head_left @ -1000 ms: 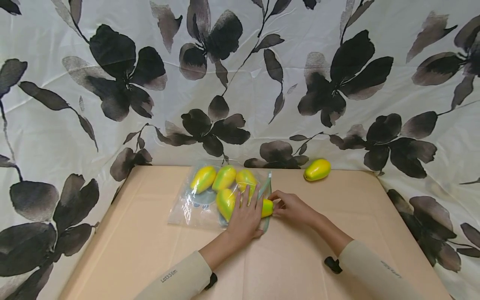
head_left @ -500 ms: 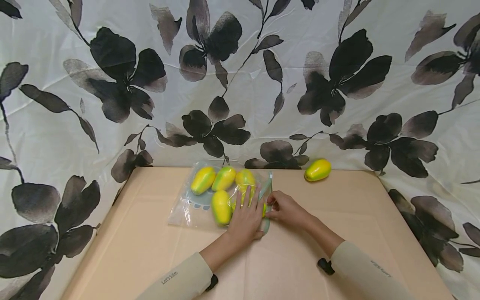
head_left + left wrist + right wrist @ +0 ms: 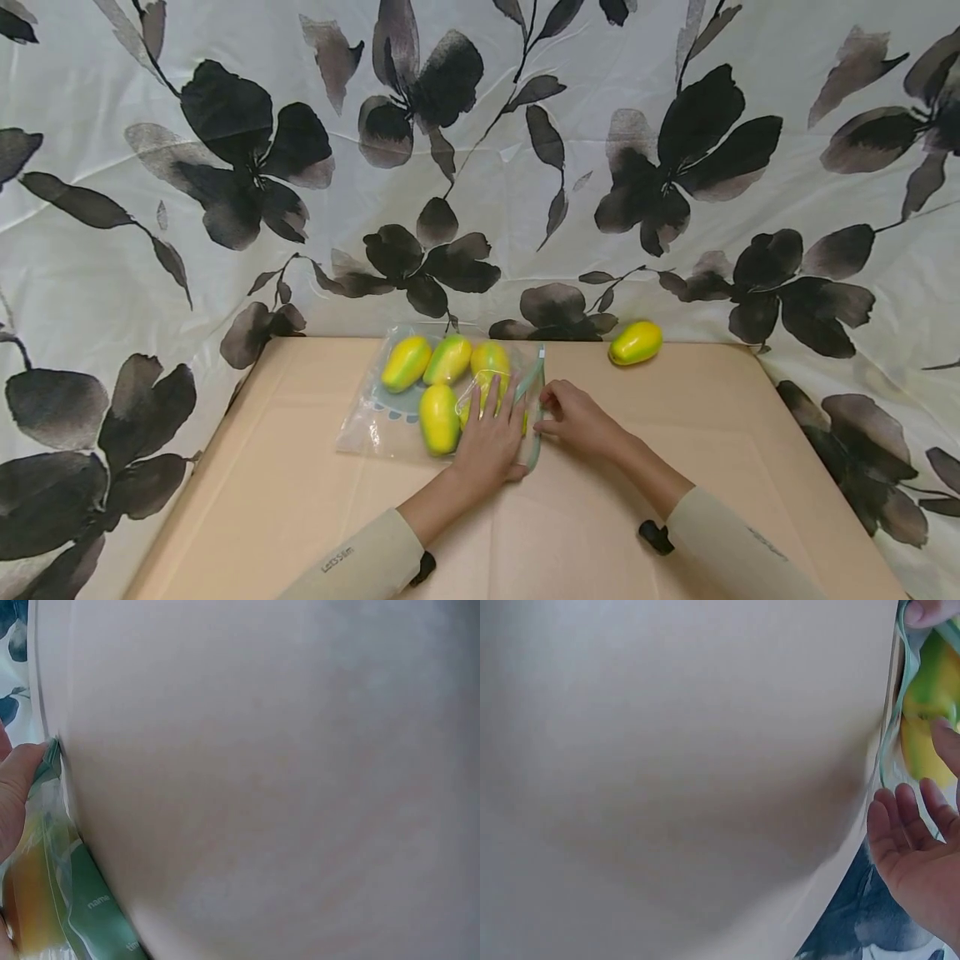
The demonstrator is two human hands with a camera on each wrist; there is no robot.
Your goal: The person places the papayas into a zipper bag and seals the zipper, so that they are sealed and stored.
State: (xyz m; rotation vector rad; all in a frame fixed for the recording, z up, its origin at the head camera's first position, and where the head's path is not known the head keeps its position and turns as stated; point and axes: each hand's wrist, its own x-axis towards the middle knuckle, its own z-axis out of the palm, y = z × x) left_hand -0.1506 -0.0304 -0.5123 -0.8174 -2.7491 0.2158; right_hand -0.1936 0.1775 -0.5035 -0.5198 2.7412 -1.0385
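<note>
Head view: a clear zip bag (image 3: 367,437) of yellow-green fruits (image 3: 439,419) lies near the far edge of a cardboard-brown table (image 3: 300,517), left of that edge's middle, its mouth facing right. A floral cloth (image 3: 240,150) hangs behind. The left hand (image 3: 487,437) rests over the bag near the mouth, fingers stretched out and spread, not wrapped round anything. The right hand (image 3: 577,417) is at the mouth, fingers loosely bent. The fruit that stuck out between the two hands a second ago is now within the bag, partly hidden under the left hand, and the front fruit has shifted a little left. At least five fruits now appear to be bagged, and one lone fruit (image 3: 635,342) sits at the table's far edge, towards the far right corner. Left wrist view: the left thumb (image 3: 22,765) lies against the bag's green edge; printed green film (image 3: 101,907) shows below, and whether the thumb pinches is unclear. Right wrist view: the right hand's fingers are relaxed and apart beside the mouth's green strip (image 3: 904,682), its thumb near or touching a bagged fruit, not grasping it; this suggests that the push inward is about done.
</note>
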